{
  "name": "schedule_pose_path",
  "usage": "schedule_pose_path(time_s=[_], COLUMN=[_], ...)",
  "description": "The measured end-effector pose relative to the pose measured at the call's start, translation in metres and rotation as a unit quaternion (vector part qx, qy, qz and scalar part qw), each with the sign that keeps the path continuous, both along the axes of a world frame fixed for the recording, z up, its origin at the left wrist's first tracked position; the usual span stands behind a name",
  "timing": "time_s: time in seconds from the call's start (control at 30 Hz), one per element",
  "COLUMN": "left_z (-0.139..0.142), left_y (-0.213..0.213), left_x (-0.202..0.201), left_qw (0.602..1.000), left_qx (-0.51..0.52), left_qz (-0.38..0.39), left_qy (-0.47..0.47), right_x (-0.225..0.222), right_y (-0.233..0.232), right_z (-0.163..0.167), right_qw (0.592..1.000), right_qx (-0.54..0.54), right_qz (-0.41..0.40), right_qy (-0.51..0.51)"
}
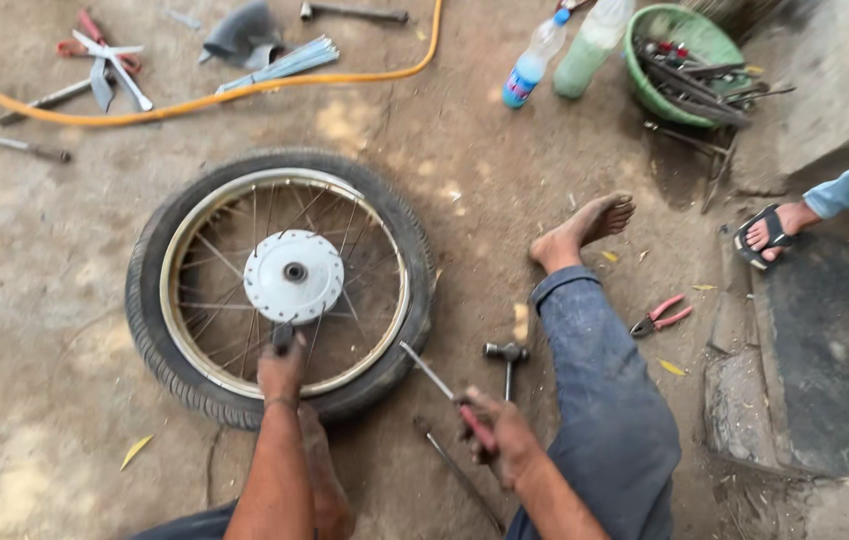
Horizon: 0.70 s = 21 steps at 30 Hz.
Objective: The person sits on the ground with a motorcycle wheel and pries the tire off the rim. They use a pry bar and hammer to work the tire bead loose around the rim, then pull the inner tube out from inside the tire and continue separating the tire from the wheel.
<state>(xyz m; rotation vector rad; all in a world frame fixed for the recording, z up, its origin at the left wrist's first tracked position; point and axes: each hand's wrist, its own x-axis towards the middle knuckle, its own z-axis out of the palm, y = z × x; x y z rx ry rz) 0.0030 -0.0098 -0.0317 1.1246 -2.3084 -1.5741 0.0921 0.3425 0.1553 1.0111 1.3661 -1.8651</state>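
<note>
Head view is looking down on a black-tyred spoked motorcycle wheel with a silver hub and brass-coloured rim [279,285], lying flat on the dirt ground [34,300]. The left hand [281,370] is closing around a small dark part at the near side of the wheel, just below the hub; what it is gripping is too small to name. The right hand [499,435] is gripping a red-handled metal rod tool [444,385], whose tip is touching the tyre's near right edge.

As a judgement, the work is going best while the left hand is steadying the wheel and the tool is sliding flat along the rim, clear of the thin spokes.

A small steel hammer [507,358] is lying just beside the right hand, and red-handled pliers [661,315] are resting beyond the person's blue-trousered leg [604,400], which is crowding the tool's swing. An orange hose [194,100], two plastic bottles [564,50] and a green basket of tools [664,30] are sitting well apart. Another person's sandalled foot [769,232] is resting at the right.
</note>
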Motion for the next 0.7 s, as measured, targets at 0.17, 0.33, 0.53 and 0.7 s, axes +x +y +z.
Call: schedule_pose_path(time_s=[0.17, 0.33, 0.53, 0.7], left_z=[0.016, 0.016, 0.005, 0.004], left_y=[-0.015, 0.0, 0.007, 0.006], left_x=[0.003, 0.007, 0.009, 0.009], left_qw=[0.916, 0.99, 0.995, 0.996], left_qx=[0.315, -0.121, -0.072, -0.068], left_qz=[0.237, 0.031, 0.032, 0.045], left_qy=[0.071, -0.064, -0.062, -0.018], right_x=[-0.019, 0.005, 0.017, 0.003], right_y=[0.016, -0.011, -0.026, -0.03], right_z=[0.012, -0.008, -0.038, -0.017], right_qw=[0.97, 0.979, 0.783, 0.93], right_qx=[-0.183, 0.14, 0.349, 0.237], right_qz=[-0.148, 0.125, 0.327, 0.227], right_qy=[-0.063, 0.083, 0.398, 0.166])
